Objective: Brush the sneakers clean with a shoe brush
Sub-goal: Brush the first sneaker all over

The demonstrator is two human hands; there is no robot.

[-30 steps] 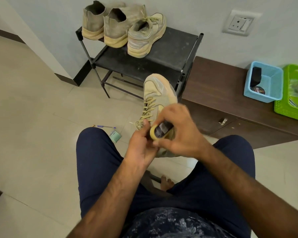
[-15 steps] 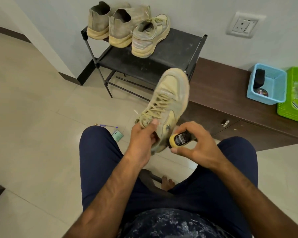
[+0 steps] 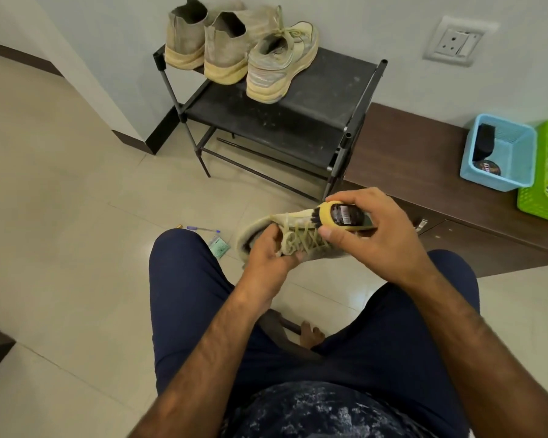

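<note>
Sneaker [image 3: 302, 242] was up in the air over the floor [image 3: 76, 216], above and between the knees, lying roughly level. Heel opening pointed left, laces faced the camera, toe end was hidden behind the right grip [image 3: 377, 235].

Left grip [image 3: 266, 257] held the sneaker at the collar, thumb on top by the laces and fingers curled underneath.

Right grip was closed round the shoe brush [image 3: 342, 214], thumb on the near side and fingers over the far side. The brush had a yellow body with a dark label on its back. Its dark bristles were against the sneaker's upper just past the laces.

Second sneaker [image 3: 282, 64] sat on top of the black shoe rack [image 3: 314, 121], heel toward the camera. Two tan high-top shoes [image 3: 203, 42] stood just beside it on the left, also heel out. The rack stood against the wall.

To the rack's right was a brown worktop [image 3: 408, 159], with drawer fronts below it. On it sat a blue basket [image 3: 487, 182] holding a dark object and a round tin, and a green basket [image 3: 538, 200] touching its right side, partly cut off by the frame. Wall socket [image 3: 454, 41] was above.

On the floor near the left knee lay a pen [image 3: 203, 229] and a small green item [image 3: 219, 246]. A bare foot [image 3: 312, 335] showed between the legs. Trousers [image 3: 187, 295] were dark blue.
</note>
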